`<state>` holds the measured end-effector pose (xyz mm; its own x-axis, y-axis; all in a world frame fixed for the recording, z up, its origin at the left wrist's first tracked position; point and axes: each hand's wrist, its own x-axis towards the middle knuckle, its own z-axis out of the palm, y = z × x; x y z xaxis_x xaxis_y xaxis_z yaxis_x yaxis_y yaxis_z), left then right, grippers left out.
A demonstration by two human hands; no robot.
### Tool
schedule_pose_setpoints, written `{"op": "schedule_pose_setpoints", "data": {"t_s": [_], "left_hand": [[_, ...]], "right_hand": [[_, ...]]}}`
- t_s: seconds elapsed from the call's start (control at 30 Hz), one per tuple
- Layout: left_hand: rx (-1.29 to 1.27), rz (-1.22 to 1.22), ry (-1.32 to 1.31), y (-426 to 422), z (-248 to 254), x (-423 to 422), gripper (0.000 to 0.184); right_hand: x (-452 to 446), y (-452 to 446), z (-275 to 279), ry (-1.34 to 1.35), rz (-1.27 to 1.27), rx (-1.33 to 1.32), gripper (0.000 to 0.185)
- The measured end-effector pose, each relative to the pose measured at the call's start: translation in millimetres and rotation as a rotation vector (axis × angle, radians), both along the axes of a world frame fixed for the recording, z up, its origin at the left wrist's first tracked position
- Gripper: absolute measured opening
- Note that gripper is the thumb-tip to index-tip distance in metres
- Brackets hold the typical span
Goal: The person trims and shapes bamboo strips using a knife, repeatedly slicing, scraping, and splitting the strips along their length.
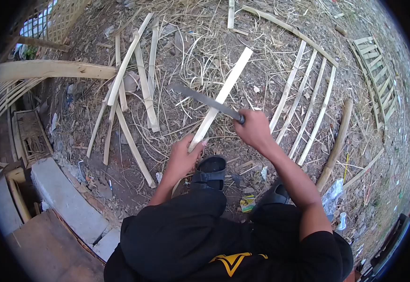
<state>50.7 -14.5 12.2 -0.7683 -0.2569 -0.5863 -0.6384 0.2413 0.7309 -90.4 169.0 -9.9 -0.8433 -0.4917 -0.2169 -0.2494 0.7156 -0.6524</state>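
My left hand (pixel 184 155) grips the lower end of a pale bamboo strip (pixel 233 75), which slants up and away to the right. In my right hand (pixel 254 129) is the dark handle of a long-bladed knife (pixel 196 96). Its blade lies across the strip near the middle and points to the upper left. Whether the edge bites into the strip, I cannot tell. Thin curled shavings (pixel 200 58) cover the ground beyond both hands.
Several bamboo strips (pixel 134 151) lie at left, partly propped on a thick pale beam (pixel 59 69). Parallel strips (pixel 303 103) lie at right, near a round pole (pixel 338 144) and a slatted bamboo frame (pixel 375 77). Concrete blocks (pixel 66 199) stand at lower left. A plastic bag (pixel 332 198) lies lower right.
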Motion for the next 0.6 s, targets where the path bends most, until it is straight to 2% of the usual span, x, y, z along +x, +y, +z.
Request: {"op": "schedule_pose_setpoints", "data": {"t_s": [0.07, 0.1, 0.2, 0.27, 0.4, 0.47, 0.6], "left_hand": [[-0.061, 0.0, 0.151, 0, -14, -4, 0.028], [-0.06, -0.001, 0.146, 1, -14, -7, 0.028], [-0.045, 0.009, 0.121, 4, -14, -12, 0.027], [-0.115, -0.02, 0.279, 4, -21, -13, 0.028], [-0.056, -0.002, 0.264, 4, -19, -12, 0.028], [0.04, 0.06, 0.116, 5, -18, -5, 0.029], [0.083, 0.076, 0.179, 10, -16, 5, 0.027]], "right_hand": [[23, -10, -5, 0.0, 0.077, 0.015, 0.018], [29, -14, -8, 0.004, 0.152, 0.033, 0.019], [38, -23, -21, 0.003, 0.147, 0.083, 0.02], [33, -23, -23, 0.013, 0.148, 0.093, 0.019], [16, -22, -33, 0.111, 0.11, 0.118, 0.016], [2, -19, -39, 0.123, 0.093, 0.149, 0.016], [-11, -14, -43, 0.139, 0.017, 0.234, 0.015]]}}
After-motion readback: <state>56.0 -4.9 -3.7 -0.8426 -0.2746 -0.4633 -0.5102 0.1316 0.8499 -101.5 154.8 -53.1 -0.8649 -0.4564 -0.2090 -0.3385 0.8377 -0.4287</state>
